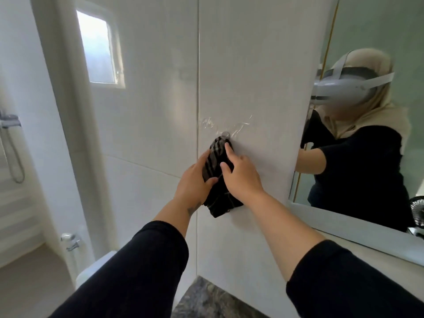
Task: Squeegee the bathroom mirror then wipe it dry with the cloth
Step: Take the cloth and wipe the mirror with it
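Observation:
A dark checked cloth (pixel 216 157) hangs against the white tiled wall from a small clear hook (pixel 225 134). My left hand (pixel 195 180) grips the cloth's left side, thumb curled over its front. My right hand (pixel 241 171) lies on the cloth's right side, fingers pointing up toward the hook. The bathroom mirror (pixel 371 26) is at the far right and reflects a person in dark sleeves wearing a grey headset. No squeegee is in view.
A dark stone counter (pixel 206 299) runs along the bottom. The mirror's pale lower ledge (pixel 344 226) slopes right, with a small black fan (pixel 417 207) at the edge. A window (pixel 98 47), shower fittings (pixel 10 143) and a toilet cistern (pixel 91 271) lie to the left.

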`<action>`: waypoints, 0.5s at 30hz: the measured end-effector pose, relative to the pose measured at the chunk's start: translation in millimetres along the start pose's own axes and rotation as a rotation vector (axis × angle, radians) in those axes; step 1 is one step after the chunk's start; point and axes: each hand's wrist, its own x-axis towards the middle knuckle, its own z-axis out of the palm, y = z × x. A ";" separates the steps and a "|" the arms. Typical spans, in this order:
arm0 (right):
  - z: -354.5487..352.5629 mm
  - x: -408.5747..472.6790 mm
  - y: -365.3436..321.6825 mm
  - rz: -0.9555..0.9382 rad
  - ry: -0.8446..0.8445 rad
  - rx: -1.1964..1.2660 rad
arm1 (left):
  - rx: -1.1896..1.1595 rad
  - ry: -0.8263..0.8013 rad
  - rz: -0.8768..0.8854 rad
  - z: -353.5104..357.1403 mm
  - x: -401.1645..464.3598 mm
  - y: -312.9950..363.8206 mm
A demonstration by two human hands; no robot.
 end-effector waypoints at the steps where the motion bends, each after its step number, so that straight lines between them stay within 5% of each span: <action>1: 1.7 0.9 1.0 0.002 -0.004 0.050 | -0.023 0.014 -0.001 0.9 -0.3 1.7; 6: -9.2 -0.4 -5.4 -0.033 0.004 0.266 | -0.143 0.095 0.038 -4.3 -6.0 18.7; 15: -107.8 -5.4 -59.7 -0.223 0.313 0.320 | -0.248 0.157 0.352 -35.3 -6.9 125.5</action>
